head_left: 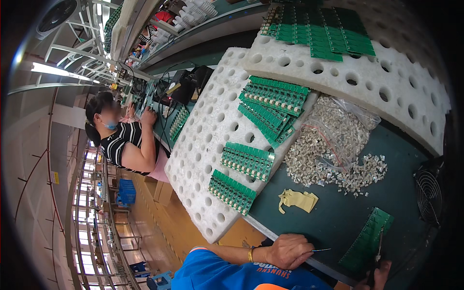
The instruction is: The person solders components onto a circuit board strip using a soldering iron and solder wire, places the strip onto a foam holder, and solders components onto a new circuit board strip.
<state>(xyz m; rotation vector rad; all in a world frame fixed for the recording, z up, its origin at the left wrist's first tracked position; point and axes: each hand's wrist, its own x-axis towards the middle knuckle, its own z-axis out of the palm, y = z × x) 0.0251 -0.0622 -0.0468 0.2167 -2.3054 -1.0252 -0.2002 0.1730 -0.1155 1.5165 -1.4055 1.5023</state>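
Note:
My left hand (289, 252) is closed, pinching a thin silvery solder wire (323, 250) that sticks out to the right above the bench edge. At the lower right, my right hand (382, 275) wraps round the dark handle of a soldering iron (378, 256), partly cut off by the picture's edge. The iron's thin metal tip points away from me, over a long green circuit board (363, 240) lying flat on the dark green bench. Whether the tip touches the board I cannot tell. The solder wire's end is apart from the board.
White foam slabs with holes (205, 159) carry stacks of green circuit boards (247, 161). Small pale connectors (360, 176) spill from a clear bag (333, 130). Beside them lie a pale yellow piece (298, 199) and a black fan (428, 191). A co-worker (126, 140) sits at left.

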